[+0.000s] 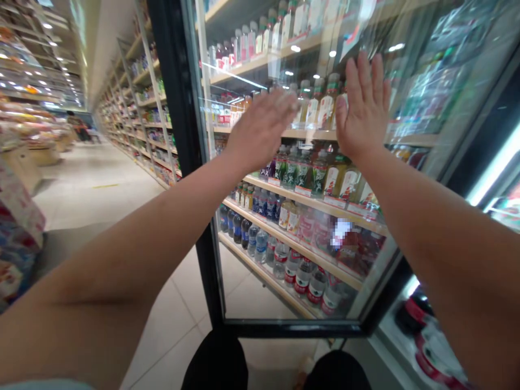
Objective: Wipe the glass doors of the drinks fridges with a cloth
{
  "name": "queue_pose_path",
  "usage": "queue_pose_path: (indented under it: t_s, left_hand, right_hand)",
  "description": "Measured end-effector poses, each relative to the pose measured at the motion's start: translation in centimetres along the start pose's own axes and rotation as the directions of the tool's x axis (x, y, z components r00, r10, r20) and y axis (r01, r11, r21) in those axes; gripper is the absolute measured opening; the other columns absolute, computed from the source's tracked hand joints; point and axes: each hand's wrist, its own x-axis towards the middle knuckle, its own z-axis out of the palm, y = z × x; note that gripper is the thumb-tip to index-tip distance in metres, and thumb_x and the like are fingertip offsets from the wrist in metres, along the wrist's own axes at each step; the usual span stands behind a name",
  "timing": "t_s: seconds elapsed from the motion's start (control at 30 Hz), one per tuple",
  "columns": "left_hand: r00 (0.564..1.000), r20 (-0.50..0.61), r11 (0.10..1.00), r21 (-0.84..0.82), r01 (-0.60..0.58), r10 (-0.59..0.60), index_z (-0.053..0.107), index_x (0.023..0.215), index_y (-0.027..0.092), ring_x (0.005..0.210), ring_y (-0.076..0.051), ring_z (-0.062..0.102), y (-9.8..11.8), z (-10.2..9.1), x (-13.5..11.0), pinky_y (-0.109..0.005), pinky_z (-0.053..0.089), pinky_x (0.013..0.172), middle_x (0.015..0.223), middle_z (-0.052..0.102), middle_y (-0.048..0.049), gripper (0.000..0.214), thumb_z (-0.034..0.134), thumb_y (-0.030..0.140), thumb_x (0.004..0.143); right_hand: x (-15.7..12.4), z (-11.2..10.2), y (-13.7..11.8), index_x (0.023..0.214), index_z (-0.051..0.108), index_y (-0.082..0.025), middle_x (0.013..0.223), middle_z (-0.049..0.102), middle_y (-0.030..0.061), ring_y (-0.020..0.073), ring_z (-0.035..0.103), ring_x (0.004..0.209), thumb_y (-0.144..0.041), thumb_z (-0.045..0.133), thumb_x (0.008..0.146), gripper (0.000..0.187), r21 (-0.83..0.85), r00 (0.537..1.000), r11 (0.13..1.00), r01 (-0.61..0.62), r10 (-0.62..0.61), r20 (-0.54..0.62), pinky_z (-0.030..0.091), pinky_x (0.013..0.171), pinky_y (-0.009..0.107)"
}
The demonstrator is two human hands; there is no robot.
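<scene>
Both my arms reach forward to a glass cooler door (252, 227) with a black frame. My left hand (260, 127) lies flat against the glass, fingers stretched out and slightly blurred. My right hand (363, 111) is pressed on the same pane with fingers spread upward, palm on the glass. Neither hand holds anything. Through the glass I see wooden shelves (320, 206) lined with drink bottles (296, 173) of several kinds, water bottles on the lowest shelf.
A shop aisle (93, 184) with a light tiled floor runs away at the left, lined by tall stocked shelves (142, 124). A display with packaged goods (16, 238) stands at the near left. The cooler's lit interior edge (491, 173) shows at the right.
</scene>
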Motion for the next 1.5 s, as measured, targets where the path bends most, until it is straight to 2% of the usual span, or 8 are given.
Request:
queue_pose_path:
  t_s: [0.1,0.3,0.5,0.7,0.9,1.1,1.3,1.5]
  left_hand:
    - [0.946,-0.174,0.958,0.034,0.284,-0.274,0.042,0.156,0.015,0.161,-0.028,0.02,-0.6,-0.1,0.1,-0.051,0.021,0.134,0.168,0.033,-0.0116,0.06,0.042,0.011,0.097]
    - [0.976,0.094,0.965,-0.195,-0.176,0.197,0.048,0.149,0.022,0.159,-0.022,0.026,1.5,0.6,-1.4,-0.05,0.023,0.132,0.164,0.041,-0.0012,0.052,0.048,0.017,0.097]
    - [0.97,-0.058,0.971,0.021,0.238,-0.236,0.041,0.157,0.011,0.161,-0.032,0.016,0.4,0.3,-0.5,-0.057,0.018,0.133,0.17,0.029,-0.0147,0.063,0.051,0.009,0.095]
    - [0.953,0.139,0.943,-0.237,-0.232,0.269,0.049,0.15,0.02,0.159,-0.021,0.024,2.2,1.0,-1.7,-0.051,0.025,0.133,0.166,0.041,-0.0004,0.047,0.037,0.013,0.106]
    - [0.977,-0.02,0.977,-0.028,0.21,-0.211,0.043,0.156,0.01,0.161,-0.03,0.016,1.0,0.6,-0.4,-0.058,0.016,0.134,0.17,0.03,-0.0113,0.056,0.039,0.01,0.1]
    - [0.944,0.153,0.95,-0.165,-0.266,0.291,0.046,0.153,0.016,0.161,-0.021,0.017,2.7,1.2,-1.5,-0.051,0.021,0.133,0.167,0.038,-0.003,0.048,0.033,0.013,0.106]
    - [0.956,-0.134,0.965,0.003,0.263,-0.26,0.039,0.158,0.01,0.161,-0.027,0.015,-0.5,1.1,0.9,-0.058,0.014,0.132,0.168,0.033,-0.0144,0.062,0.037,0.001,0.097]
    - [0.898,0.193,0.883,-0.348,-0.314,0.395,0.058,0.145,0.026,0.157,-0.014,0.03,2.8,2.2,-1.2,-0.038,0.025,0.132,0.159,0.049,0.0057,0.043,0.044,0.02,0.104]
  right_hand:
    - [-0.2,-0.3,-0.1,0.168,0.019,-0.023,0.173,0.012,-0.0006,0.0259,0.01,0.163,-0.043,0.022,0.111,0.06,0.028,1.0,1.0,0.009,-0.009,0.005,0.012,0.134,0.052]
    - [-0.4,-0.6,-0.1,0.168,0.019,-0.022,0.173,0.013,-0.0013,0.027,0.01,0.163,-0.046,0.022,0.11,0.063,0.033,1.0,0.999,0.012,-0.012,0.009,0.012,0.134,0.053]
    - [-0.4,-0.8,-0.2,0.168,0.018,-0.021,0.173,0.012,0.0003,0.0276,0.01,0.163,-0.045,0.021,0.11,0.063,0.005,1.0,1.0,0.012,-0.012,0.02,0.011,0.134,0.052]
    - [-0.4,-0.5,-0.1,0.168,0.019,-0.021,0.173,0.013,0.0,0.0273,0.01,0.163,-0.044,0.019,0.111,0.062,-0.029,1.0,1.0,0.003,-0.002,0.026,0.011,0.135,0.049]
    - [-0.6,-0.2,0.3,0.168,0.021,-0.021,0.173,0.015,0.0008,0.028,0.013,0.163,-0.045,0.02,0.111,0.062,-0.005,0.999,0.999,0.034,-0.034,-0.016,0.013,0.134,0.05]
    - [-0.5,-0.1,0.5,0.168,0.02,-0.022,0.173,0.015,-0.0003,0.027,0.012,0.163,-0.045,0.021,0.111,0.062,0.003,1.0,1.0,0.029,-0.029,-0.006,0.012,0.134,0.05]
    - [-0.4,-0.2,0.6,0.168,0.02,-0.021,0.173,0.014,0.001,0.0283,0.012,0.163,-0.041,0.026,0.11,0.062,0.004,1.0,1.0,0.03,-0.03,0.007,0.01,0.134,0.049]
    - [-0.2,-0.1,0.8,0.168,0.022,-0.021,0.173,0.016,0.002,0.0284,0.012,0.163,-0.04,0.026,0.11,0.062,0.014,0.999,0.999,0.036,-0.036,-0.002,0.012,0.133,0.051]
